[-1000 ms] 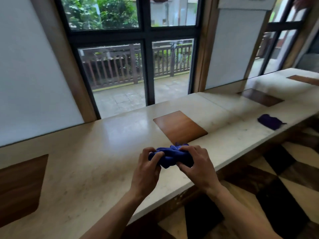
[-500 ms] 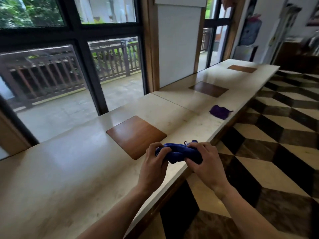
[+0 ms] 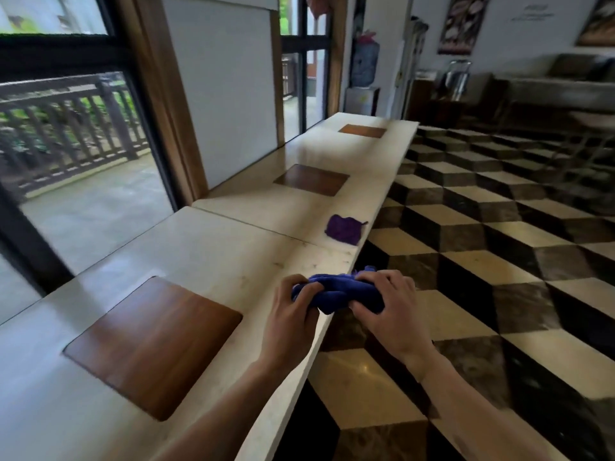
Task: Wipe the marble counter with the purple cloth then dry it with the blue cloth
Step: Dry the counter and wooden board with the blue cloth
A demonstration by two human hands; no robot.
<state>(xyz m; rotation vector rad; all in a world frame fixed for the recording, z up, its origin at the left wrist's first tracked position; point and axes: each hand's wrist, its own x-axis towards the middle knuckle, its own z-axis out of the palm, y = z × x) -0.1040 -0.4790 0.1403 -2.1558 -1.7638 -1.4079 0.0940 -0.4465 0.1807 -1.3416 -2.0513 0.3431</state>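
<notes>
Both hands, left hand [image 3: 289, 306] and right hand [image 3: 387, 302], grasping bunched blue cloth [image 3: 336, 291] at near counter [image 3: 206, 247] edge. Could drop onto floor [image 3: 466, 261]. Purple cloth [image 3: 343, 229] farther along, also near edge.

One head-worn wide-angle view, directed forward and down along a counter.

The long cream marble counter [image 3: 213, 247] is seen from above and close by, its length running away to the upper right toward a dark-framed glass window [image 3: 76, 134]. Both forearms enter from the bottom edge. The cube-patterned brown, black and cream tiled floor [image 3: 499, 261] fills the right side.
</notes>
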